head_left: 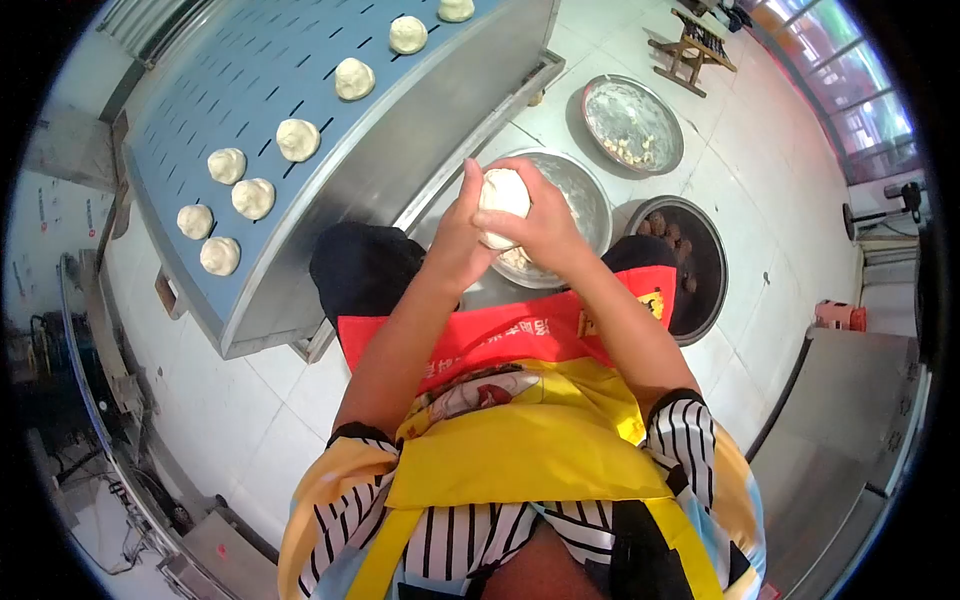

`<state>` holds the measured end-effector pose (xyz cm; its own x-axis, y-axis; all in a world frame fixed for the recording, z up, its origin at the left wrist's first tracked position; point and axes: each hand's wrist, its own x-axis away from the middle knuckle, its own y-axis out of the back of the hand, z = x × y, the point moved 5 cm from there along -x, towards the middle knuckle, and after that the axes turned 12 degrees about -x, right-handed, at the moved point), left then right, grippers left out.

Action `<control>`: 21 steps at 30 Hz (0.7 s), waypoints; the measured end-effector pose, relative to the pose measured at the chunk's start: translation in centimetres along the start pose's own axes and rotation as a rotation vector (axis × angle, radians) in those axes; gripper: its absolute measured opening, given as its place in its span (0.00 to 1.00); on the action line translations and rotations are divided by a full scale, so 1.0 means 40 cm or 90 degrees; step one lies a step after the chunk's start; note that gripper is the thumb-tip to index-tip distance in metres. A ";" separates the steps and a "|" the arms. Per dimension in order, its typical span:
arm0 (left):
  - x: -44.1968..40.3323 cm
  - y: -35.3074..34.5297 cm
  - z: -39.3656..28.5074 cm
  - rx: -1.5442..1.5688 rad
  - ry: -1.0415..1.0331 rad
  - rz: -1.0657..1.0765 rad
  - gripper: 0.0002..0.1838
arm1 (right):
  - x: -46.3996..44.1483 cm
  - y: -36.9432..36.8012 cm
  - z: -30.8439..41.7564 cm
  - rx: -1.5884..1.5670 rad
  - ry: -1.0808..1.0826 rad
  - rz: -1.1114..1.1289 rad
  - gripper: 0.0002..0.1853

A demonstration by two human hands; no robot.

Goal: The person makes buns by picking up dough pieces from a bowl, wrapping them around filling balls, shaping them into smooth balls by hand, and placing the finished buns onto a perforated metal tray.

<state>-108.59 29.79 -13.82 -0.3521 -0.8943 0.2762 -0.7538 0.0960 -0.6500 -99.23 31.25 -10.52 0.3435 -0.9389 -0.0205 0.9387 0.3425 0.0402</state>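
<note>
A pale, rounded dough ball [506, 193] is held between my two hands, above a metal basin. My left hand [459, 238] cups its left side with the fingers largely hidden. On the right, my right hand [548, 222] curls over the dough, its thumb lying across the front. Under my hands, the metal basin [592, 205] has flour and dough bits inside. Several similar dough balls, one of them a dough ball [298, 140], sit on the blue slotted tray [215, 110] to my left.
A second floured basin [588, 112] with small pieces stands farther off. Close to my right knee, a dark tub [706, 290] contains brown lumps. A small wooden stool [692, 50] is at the back. Metal cabinet [830, 420] at right.
</note>
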 end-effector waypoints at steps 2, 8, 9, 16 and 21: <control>0.003 0.006 -0.011 -0.024 -0.032 -0.002 0.33 | -0.010 -0.010 -0.003 0.077 0.088 -0.015 0.35; 0.004 0.029 -0.005 0.034 -0.076 0.018 0.32 | -0.013 -0.031 0.006 0.178 0.163 -0.026 0.36; 0.006 0.029 -0.006 0.054 -0.088 0.009 0.32 | -0.014 -0.034 0.003 0.243 0.181 -0.069 0.36; 0.007 0.085 0.007 0.003 -0.060 -0.068 0.31 | -0.031 -0.064 0.006 0.048 0.066 0.014 0.38; 0.033 0.101 -0.030 0.023 -0.075 -0.100 0.35 | -0.026 -0.065 0.038 0.068 0.172 0.090 0.40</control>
<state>-112.75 29.52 -15.24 -0.1628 -0.9422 0.2928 -0.7732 -0.0625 -0.6310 -102.07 31.28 -9.09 0.4792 -0.8348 -0.2711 0.8776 0.4498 0.1660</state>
